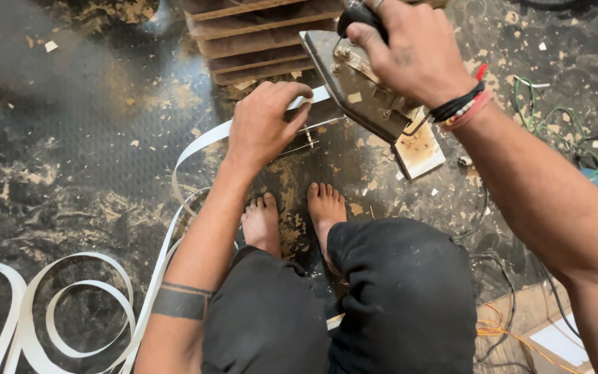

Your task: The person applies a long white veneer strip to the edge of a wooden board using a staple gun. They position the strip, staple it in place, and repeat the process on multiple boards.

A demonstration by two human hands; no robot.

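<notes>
My left hand (pixel 264 125) pinches the white edge-band strip (pixel 195 149) between its fingers, just where it meets the stacked boards (pixel 257 34), while the rest trails in loose loops across the dusty floor (pixel 70 138); it looks thin, light and springy, so I judge it best held flat near the working end. My right hand (pixel 410 48) is clenched round the black handle of the metal iron (pixel 361 83), which seems heavy and likely hot, so the handle alone is safe.

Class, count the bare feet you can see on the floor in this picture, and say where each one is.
2: one foot sits below the left hand, the other foot beside it, nearer the iron.
</notes>
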